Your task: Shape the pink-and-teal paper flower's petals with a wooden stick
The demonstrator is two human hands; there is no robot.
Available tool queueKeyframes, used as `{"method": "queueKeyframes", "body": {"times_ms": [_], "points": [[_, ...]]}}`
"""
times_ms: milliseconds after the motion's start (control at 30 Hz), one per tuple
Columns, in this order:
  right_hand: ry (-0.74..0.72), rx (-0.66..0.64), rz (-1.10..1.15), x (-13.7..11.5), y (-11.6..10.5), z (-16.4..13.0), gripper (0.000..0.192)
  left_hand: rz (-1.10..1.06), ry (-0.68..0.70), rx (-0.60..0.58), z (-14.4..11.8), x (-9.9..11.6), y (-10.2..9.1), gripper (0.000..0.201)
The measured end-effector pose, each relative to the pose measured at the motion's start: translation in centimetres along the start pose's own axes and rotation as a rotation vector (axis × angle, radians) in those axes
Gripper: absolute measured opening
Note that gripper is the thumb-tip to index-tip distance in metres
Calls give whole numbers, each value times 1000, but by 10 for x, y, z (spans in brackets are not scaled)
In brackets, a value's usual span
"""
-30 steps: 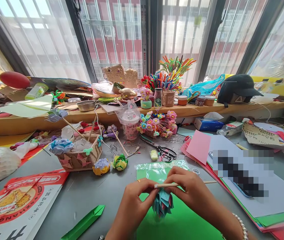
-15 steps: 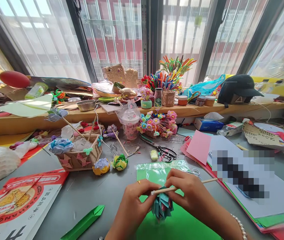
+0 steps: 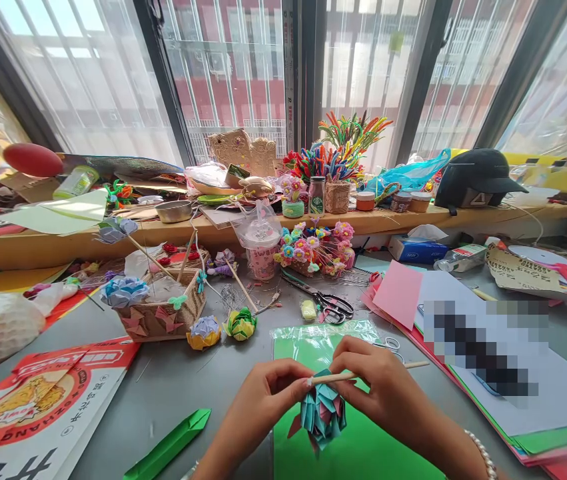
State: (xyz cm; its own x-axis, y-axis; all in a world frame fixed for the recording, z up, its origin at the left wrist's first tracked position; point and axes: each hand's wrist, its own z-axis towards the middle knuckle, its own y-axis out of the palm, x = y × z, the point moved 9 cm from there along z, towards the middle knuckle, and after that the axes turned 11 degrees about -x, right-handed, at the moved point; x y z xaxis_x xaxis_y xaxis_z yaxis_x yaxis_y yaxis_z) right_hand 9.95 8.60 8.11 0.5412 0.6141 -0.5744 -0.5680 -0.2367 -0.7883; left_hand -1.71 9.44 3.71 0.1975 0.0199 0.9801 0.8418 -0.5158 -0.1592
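Observation:
A thin wooden stick [image 3: 332,378] lies nearly level between my hands. My left hand [image 3: 272,395] pinches its whitish left end with thumb and forefinger. My right hand [image 3: 370,375] is closed around the middle of the stick, whose other end sticks out to the right. Just below the stick hangs a folded paper flower [image 3: 322,415] in teal and pink, close to the fingertips of both hands; how it is held there is partly hidden. Under the hands lies a pack of green paper [image 3: 358,440] in a clear sleeve.
Black scissors [image 3: 330,307] lie beyond the hands. To the left are a folded green paper strip [image 3: 168,445], two paper flowers [image 3: 240,324] and a cardboard box [image 3: 163,313]. Coloured sheets [image 3: 523,373] are stacked at right. A crowded wooden ledge [image 3: 243,220] runs along the window.
The paper flower has turned, showing more of its teal and pink petals. My left fingers have drawn closer together at the stick's end, and the stick has shifted slightly.

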Motion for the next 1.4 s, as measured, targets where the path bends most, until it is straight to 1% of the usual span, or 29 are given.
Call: {"method": "queueKeyframes", "body": {"times_ms": [133, 233, 333, 500, 600, 700, 833, 933, 1033, 1133, 1200, 1300, 1400], "points": [[16, 4, -49, 1, 2, 0, 8, -12, 4, 27, 2, -3, -1, 17], [10, -3, -53, -1, 4, -1, 9, -23, -8, -18, 2, -5, 1, 15], [-6, -14, -62, -3, 6, -1, 11, -13, -16, -40, 0, -3, 0, 11], [-22, -24, -56, -5, 7, 0, 12, 53, -28, -20, -2, 2, -1, 8], [1, -18, -77, -4, 8, 1, 13, 111, 1, -1, -2, 7, 1, 11], [19, 3, -97, -2, 8, 1, 13, 209, 21, 43, -3, 11, 0, 12], [27, -8, -61, 0, 6, 2, 11, 313, 50, 88, -3, 16, -1, 15], [27, -27, -41, 1, 5, 3, 11, 367, 71, 121, -4, 17, -2, 17], [21, 8, -104, 0, 3, 2, 11, 381, 93, 157, -6, 18, -3, 15], [-22, 57, -175, -4, 2, 1, 13, 346, 92, 168, -6, 17, -4, 14], [-42, 76, -176, -5, 3, 0, 13, 281, 62, 148, -4, 13, -5, 13], [-38, 100, -104, -5, 0, 0, 13, 92, 25, 47, -1, 5, -2, 13], [-12, 134, 17, -2, -6, 0, 13, -109, 51, -75, 3, 1, 6, 19]]}}
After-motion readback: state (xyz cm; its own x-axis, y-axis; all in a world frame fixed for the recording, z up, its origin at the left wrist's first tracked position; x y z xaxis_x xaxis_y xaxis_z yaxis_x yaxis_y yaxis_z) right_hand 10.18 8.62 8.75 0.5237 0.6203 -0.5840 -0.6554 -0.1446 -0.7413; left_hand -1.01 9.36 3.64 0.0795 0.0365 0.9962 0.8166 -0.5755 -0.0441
